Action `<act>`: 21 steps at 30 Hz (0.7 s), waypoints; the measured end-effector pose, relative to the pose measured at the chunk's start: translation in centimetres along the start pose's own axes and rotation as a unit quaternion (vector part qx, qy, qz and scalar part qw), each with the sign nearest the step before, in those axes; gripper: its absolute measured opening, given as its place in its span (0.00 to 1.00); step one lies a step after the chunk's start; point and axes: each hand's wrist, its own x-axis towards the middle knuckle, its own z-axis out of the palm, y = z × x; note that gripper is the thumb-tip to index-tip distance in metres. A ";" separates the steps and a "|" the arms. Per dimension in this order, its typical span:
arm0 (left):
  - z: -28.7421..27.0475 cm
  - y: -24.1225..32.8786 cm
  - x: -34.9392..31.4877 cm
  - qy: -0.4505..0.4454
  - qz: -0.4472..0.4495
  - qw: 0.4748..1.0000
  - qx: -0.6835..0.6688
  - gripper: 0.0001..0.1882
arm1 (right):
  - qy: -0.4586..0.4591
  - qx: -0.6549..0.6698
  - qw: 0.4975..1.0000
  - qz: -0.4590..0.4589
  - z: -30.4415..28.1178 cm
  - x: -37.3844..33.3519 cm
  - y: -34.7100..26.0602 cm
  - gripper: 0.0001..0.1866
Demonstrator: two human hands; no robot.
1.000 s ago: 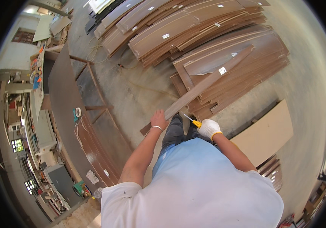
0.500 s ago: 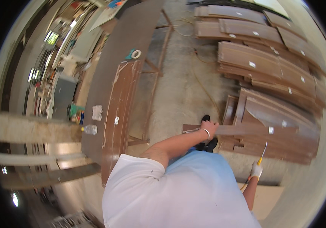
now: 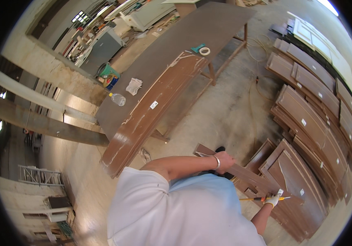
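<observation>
My left hand (image 3: 225, 162), bare with a band at the wrist, is closed on the edge of a long narrow brown board (image 3: 245, 174). The board slants away to the lower right. My right hand (image 3: 272, 200), in a white glove, is closed round a slim yellow tool (image 3: 281, 198) with a thin tip pointing right. A yellow line with red and black parts trails left from this hand. The glove overlaps the board's far end; whether it touches the board I cannot tell. Beneath and beyond lie stacked brown panels (image 3: 294, 174) with small white labels.
A long dark table (image 3: 208, 24) at the left carries brown panels (image 3: 155, 115), a tape roll (image 3: 204, 51), a green tool (image 3: 197, 47), a crumpled rag (image 3: 134, 86) and a clear bottle (image 3: 117, 99). A hose (image 3: 251, 102) lies on the floor. More panel stacks (image 3: 303, 110) line the right.
The view has turned, so the table and stacks appear slanted. My right hand with the yellow tool has come in from the right to the board. My left hand keeps its hold on the board.
</observation>
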 end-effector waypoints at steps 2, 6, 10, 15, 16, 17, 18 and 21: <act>-0.7 -3.2 -3.7 0.006 -0.001 1.000 0.018 0.24 | -0.022 -0.016 1.000 0.001 0.1 1.6 0.2 0.22; -1.8 -12.9 -14.0 0.048 0.001 0.998 0.027 0.28 | 0.041 -0.024 0.999 -0.025 1.9 0.4 0.4 0.21; 0.0 -18.9 -19.9 0.041 -0.077 0.995 0.056 0.31 | -0.114 0.002 0.990 -0.088 8.6 -7.2 2.0 0.19; 1.4 -17.3 -14.3 0.156 -0.064 0.984 -0.058 0.28 | -0.206 -0.103 0.958 -0.169 20.9 -23.3 6.9 0.20; 0.7 -16.5 -12.8 0.193 -0.075 0.976 -0.063 0.27 | -0.199 -0.037 0.952 -0.229 24.3 -26.9 9.3 0.21; 0.1 -15.9 -12.1 0.209 -0.094 0.971 -0.073 0.27 | -0.193 -0.109 0.943 -0.248 26.2 -30.6 10.3 0.19; -0.5 -16.4 -12.2 0.233 -0.095 0.964 -0.086 0.27 | -0.202 -0.106 0.939 -0.258 28.1 -34.0 11.3 0.18; -2.3 -20.0 -15.3 0.272 -0.098 0.949 -0.127 0.27 | -0.262 -0.108 0.917 -0.280 33.4 -41.7 14.6 0.14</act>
